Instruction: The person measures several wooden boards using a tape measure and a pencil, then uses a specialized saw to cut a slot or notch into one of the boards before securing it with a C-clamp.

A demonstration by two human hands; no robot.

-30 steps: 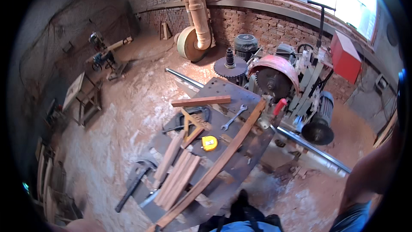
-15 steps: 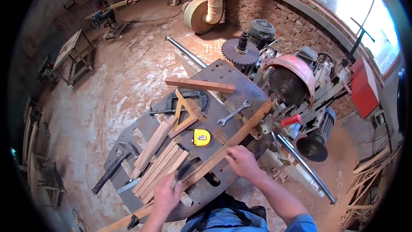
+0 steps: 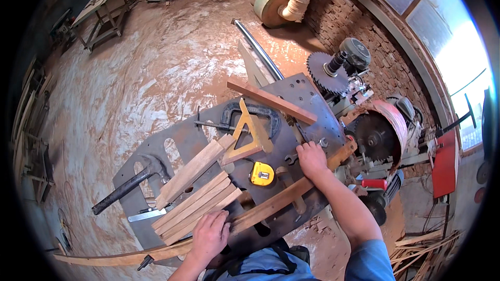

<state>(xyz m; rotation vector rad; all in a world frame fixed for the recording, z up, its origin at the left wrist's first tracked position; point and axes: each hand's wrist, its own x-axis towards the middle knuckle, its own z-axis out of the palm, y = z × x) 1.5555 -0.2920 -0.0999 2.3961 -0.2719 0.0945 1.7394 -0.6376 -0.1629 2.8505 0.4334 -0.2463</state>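
My right hand [image 3: 313,160] is closed over the middle of an open-ended wrench [image 3: 291,159], whose two ends stick out past the fingers. The wrench lies on a dark metal table [image 3: 299,87]. My left hand [image 3: 210,233] rests on a long wooden strip [image 3: 272,206], its fingers laid over the wood with no visible grip. That strip crosses the near side of the table and juts out at the left. Just beyond my left hand are several short wooden slats [image 3: 195,208]. A yellow tape measure [image 3: 262,174] sits between the hands.
A wooden triangle [image 3: 241,153], a black clamp [image 3: 273,119] and a reddish wooden bar [image 3: 271,101] lie farther back. At the left are a hammer [image 3: 125,187] and a metal rule [image 3: 147,215]. Bare circular saw blades [image 3: 327,73] and a hooded blade [image 3: 373,136] stand at the right.
My right hand has moved from the wooden strip up to the wrench and closed over it. My left hand has loosened from a curl and lies flatter. The view has shifted.
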